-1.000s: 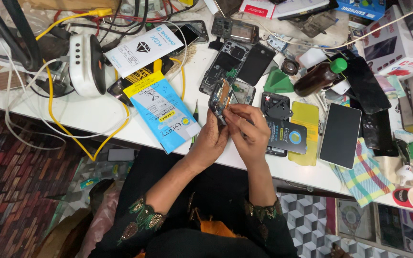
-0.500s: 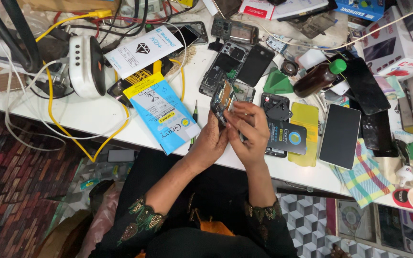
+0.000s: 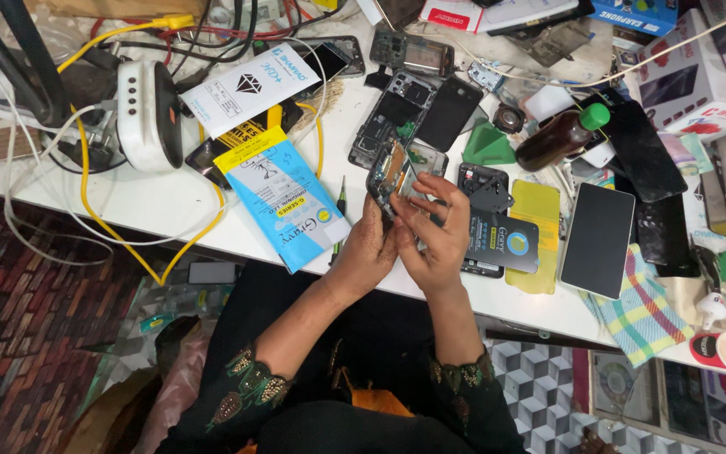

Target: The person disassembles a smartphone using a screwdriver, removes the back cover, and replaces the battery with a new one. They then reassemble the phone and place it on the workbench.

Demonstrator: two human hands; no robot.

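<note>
- Nearest to the camera, the two forearms in dark sleeves with green embroidery come up from the lap to the front edge of the white worktop (image 3: 153, 202).
- The left hand (image 3: 367, 252) has its grip closed around the lower edge of an opened phone (image 3: 397, 172); the fingers wrap behind it and the thumb presses at the side.
- The right hand (image 3: 437, 227) also closes on the phone, from the right side, with its fingertips lying on the exposed inner face. Whether it pinches a small part there, I cannot tell.
- The phone is held tilted, just above the worktop, in front of the black phone frame (image 3: 388, 118) that lies flat behind it.
- My judgement of the handling: the phone is light and stiff, but it is fragile. The back is off, so the boards and thin copper-coloured parts are bare. It is better to hold it by the outer edges of the frame, as the left hand does, and not to press on the middle.
- Just beside the left hand lie a small green-handled screwdriver (image 3: 340, 206) and a blue packet (image 3: 283, 197).
- To the right are a yellow sheet (image 3: 533, 206), a dark phone screen (image 3: 598, 240) and a checked cloth (image 3: 644, 307).
- Further back stand a brown bottle with green cap (image 3: 560, 139) and a green triangular pick (image 3: 487, 147).
- Far left there is a white device (image 3: 149, 113) with yellow cable (image 3: 86, 181).
</note>
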